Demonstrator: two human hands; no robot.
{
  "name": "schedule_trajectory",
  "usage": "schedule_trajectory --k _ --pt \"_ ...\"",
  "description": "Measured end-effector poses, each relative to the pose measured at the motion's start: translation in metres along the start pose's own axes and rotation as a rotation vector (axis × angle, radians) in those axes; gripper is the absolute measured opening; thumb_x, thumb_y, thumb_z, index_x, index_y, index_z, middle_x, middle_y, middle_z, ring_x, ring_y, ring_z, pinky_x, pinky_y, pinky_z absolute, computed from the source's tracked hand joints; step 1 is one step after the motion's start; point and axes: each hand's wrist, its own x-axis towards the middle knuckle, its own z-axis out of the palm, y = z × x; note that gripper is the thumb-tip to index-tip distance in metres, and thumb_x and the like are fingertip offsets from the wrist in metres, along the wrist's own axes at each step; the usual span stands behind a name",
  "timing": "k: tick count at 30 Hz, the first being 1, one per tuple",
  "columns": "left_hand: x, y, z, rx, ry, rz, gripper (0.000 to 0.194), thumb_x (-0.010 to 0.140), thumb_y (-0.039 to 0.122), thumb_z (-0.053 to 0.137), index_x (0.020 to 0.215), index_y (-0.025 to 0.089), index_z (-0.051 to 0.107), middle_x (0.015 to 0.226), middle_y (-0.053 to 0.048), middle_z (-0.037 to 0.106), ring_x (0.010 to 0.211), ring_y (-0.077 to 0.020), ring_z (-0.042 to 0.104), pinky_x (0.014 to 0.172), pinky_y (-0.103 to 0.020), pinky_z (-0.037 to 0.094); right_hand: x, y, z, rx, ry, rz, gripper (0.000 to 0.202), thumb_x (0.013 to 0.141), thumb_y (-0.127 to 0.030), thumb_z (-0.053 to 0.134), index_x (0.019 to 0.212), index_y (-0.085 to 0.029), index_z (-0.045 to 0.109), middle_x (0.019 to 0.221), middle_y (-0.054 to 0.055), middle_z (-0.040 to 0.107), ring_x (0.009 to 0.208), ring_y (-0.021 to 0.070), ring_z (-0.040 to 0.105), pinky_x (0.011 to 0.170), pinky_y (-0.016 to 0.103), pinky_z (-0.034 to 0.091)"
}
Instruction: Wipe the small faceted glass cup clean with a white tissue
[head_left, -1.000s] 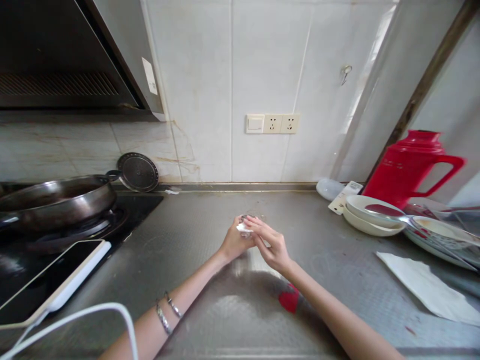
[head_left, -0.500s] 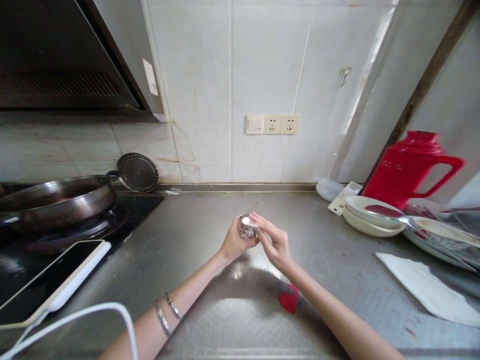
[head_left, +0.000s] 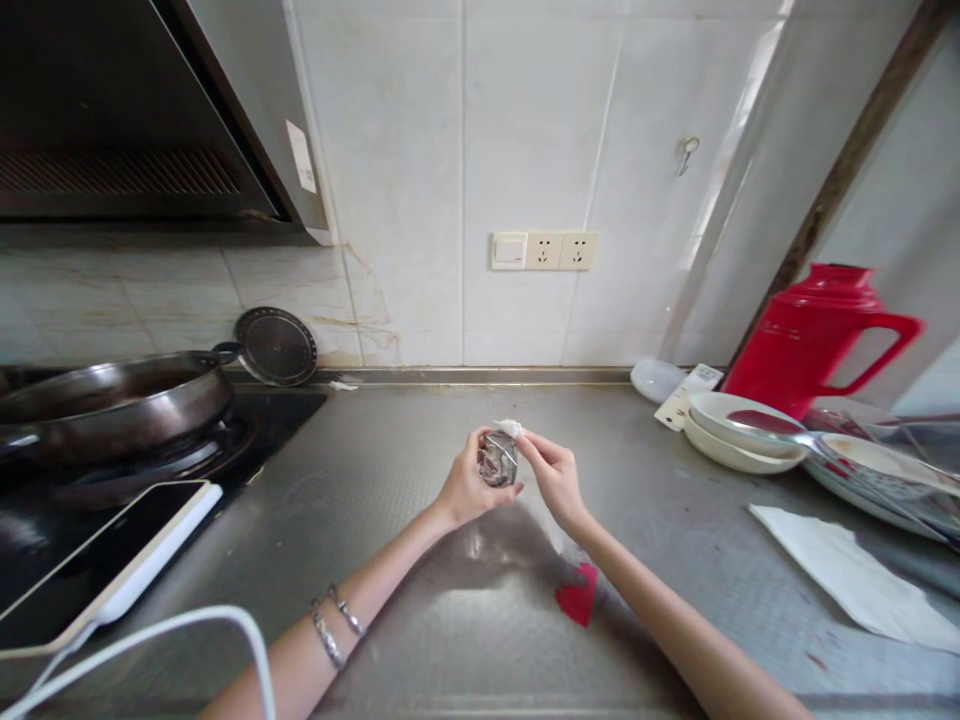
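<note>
A small round glass-like object (head_left: 498, 459), clear with dark and silvery patches, is held above the middle of the steel counter. My left hand (head_left: 466, 487) wraps round it from the left and below. At its upper right edge, my right hand (head_left: 553, 477) pinches a small crumpled white piece (head_left: 508, 428), which looks like tissue or cloth. The tips of the right fingers are partly hidden behind the white piece. A red patch (head_left: 577, 594) lies on the counter below my right wrist.
To the left are a pan (head_left: 127, 405) on the stove and a phone (head_left: 105, 565) with a white cable. On the right stand a red thermos (head_left: 806, 340), stacked bowls (head_left: 739, 455), a plate and a white sheet (head_left: 855, 575). A steel counter (head_left: 360, 470) spans the front.
My right hand has shifted slightly right and off the top of the round object, whose face now shows more. The white piece now stands out at its upper edge.
</note>
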Motion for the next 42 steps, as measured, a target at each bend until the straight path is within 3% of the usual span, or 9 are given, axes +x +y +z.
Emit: schedule_trajectory --k 3,6,12,17,21,25,30,38,42 --pt "0.001 0.004 -0.005 0.052 0.005 0.005 0.076 0.057 0.026 0.079 0.12 0.019 0.037 0.107 -0.008 0.063 0.092 -0.0205 0.064 0.081 -0.031 0.051 0.002 0.002 0.001 0.126 -0.018 0.154 0.037 0.077 -0.051 0.065 0.095 -0.02 0.075 0.105 0.007 0.073 0.101 0.0281 0.065 0.087 0.041 0.052" --pt "0.003 0.006 -0.01 0.126 0.001 0.02 0.076 0.059 0.029 0.078 0.121 0.02 0.035 0.105 -0.007 0.065 0.089 -0.02 0.065 0.079 -0.031 0.052 0.001 -0.001 0.004 0.3 -0.088 0.262 0.039 0.078 -0.049 0.065 0.106 -0.022 0.071 0.118 0.007 0.067 0.108 0.0278 0.061 0.084 0.038 0.053" --pt "0.005 0.008 -0.016 0.294 0.001 0.018 0.075 0.061 0.042 0.078 0.121 0.021 0.037 0.103 -0.007 0.068 0.091 -0.0237 0.067 0.078 -0.034 0.053 -0.003 -0.011 0.006 0.394 -0.229 0.298 0.052 0.071 -0.034 0.074 0.12 -0.025 0.061 0.121 0.006 0.065 0.112 0.0276 0.06 0.087 0.037 0.052" --pt "0.006 0.004 -0.017 0.311 -0.049 -0.014 0.085 0.064 0.046 0.076 0.132 0.021 0.031 0.111 -0.011 0.066 0.099 -0.0272 0.066 0.085 -0.04 0.052 -0.002 -0.009 0.005 0.403 -0.241 0.301 0.052 0.07 -0.03 0.075 0.119 -0.025 0.061 0.119 0.005 0.066 0.107 0.0244 0.062 0.087 0.033 0.052" --pt "0.009 -0.001 -0.021 0.276 -0.114 -0.038 0.113 0.061 0.046 0.08 0.144 0.02 0.008 0.131 -0.018 0.055 0.114 -0.0308 0.058 0.095 -0.045 0.047 -0.002 -0.01 0.005 0.375 -0.215 0.363 0.046 0.072 -0.035 0.073 0.115 -0.023 0.063 0.119 0.006 0.064 0.105 0.025 0.063 0.071 0.028 0.056" --pt "0.01 -0.009 -0.023 0.287 -0.168 0.017 0.125 0.054 0.045 0.084 0.147 0.022 0.003 0.145 -0.021 0.037 0.126 -0.0338 0.048 0.102 -0.048 0.042 -0.001 -0.013 0.007 0.401 -0.223 0.458 0.041 0.076 -0.043 0.068 0.11 -0.02 0.064 0.113 0.008 0.066 0.085 0.0204 0.068 0.059 0.025 0.055" --pt "0.007 -0.017 -0.017 0.356 -0.151 -0.007 0.112 0.061 0.044 0.079 0.146 0.02 0.01 0.135 -0.019 0.05 0.118 -0.0324 0.055 0.097 -0.049 0.045 0.001 -0.013 0.008 0.393 -0.183 0.527 0.038 0.078 -0.046 0.065 0.104 -0.018 0.065 0.106 0.009 0.068 0.073 0.0184 0.068 0.052 0.024 0.054" --pt "0.006 -0.008 -0.012 0.289 -0.052 0.005 0.089 0.059 0.039 0.081 0.13 0.021 0.031 0.116 -0.012 0.063 0.1 -0.0258 0.064 0.086 -0.038 0.051 0.01 -0.01 -0.004 0.189 -0.221 0.54 0.046 0.083 -0.056 0.053 0.109 -0.02 0.063 0.101 0.008 0.069 0.085 0.022 0.067 0.063 0.032 0.056" --pt "0.005 -0.007 -0.011 0.266 -0.028 -0.02 0.088 0.056 0.034 0.083 0.127 0.022 0.033 0.113 -0.011 0.064 0.1 -0.0251 0.064 0.086 -0.037 0.05 0.017 -0.006 -0.009 0.065 -0.183 0.413 0.049 0.078 -0.059 0.058 0.099 -0.016 0.068 0.095 0.008 0.07 0.091 0.0227 0.065 0.072 0.032 0.053"
